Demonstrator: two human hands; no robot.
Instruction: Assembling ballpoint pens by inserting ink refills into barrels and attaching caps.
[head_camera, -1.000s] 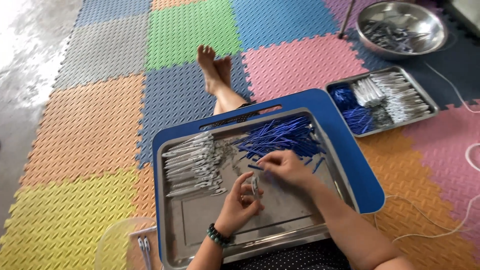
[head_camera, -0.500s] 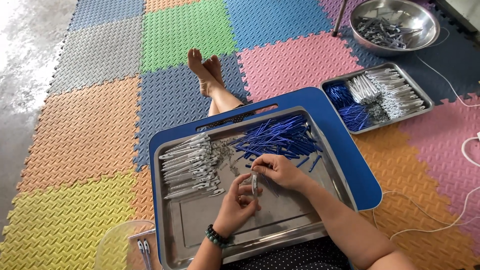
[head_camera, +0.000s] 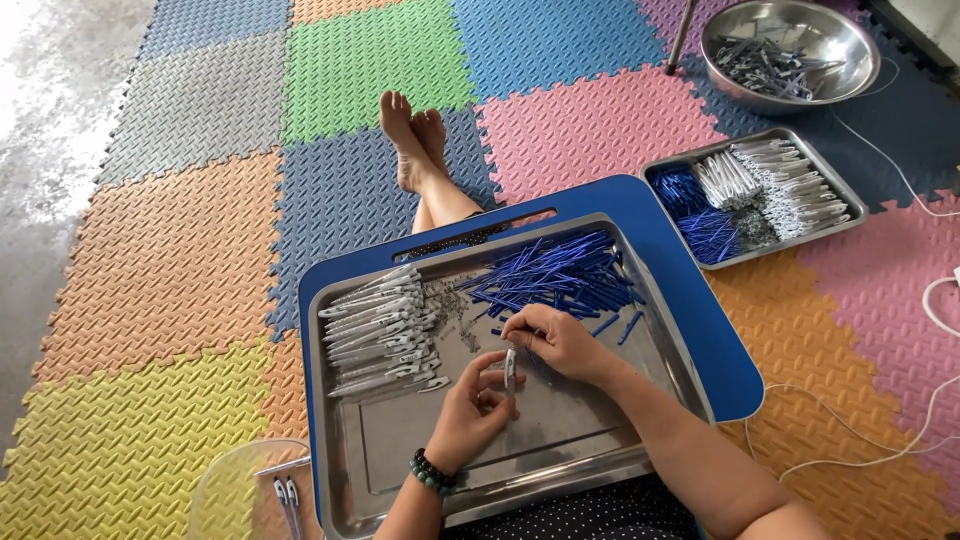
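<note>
Here, hands: left hand (head_camera: 470, 410) and right hand (head_camera: 560, 340) are pinching one small white pen barrel (head_camera: 510, 372) together.
Where: it is hovering over the shiny steel tray (head_camera: 560, 455).
Risk: fingers slipping, barrel dropping among thin blue plastic refills (head_camera: 560, 272).

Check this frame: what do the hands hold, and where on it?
Both hands pinch one white pen barrel: left hand at its lower part, right hand near its top. Exact finger contact is too small to tell.
</note>
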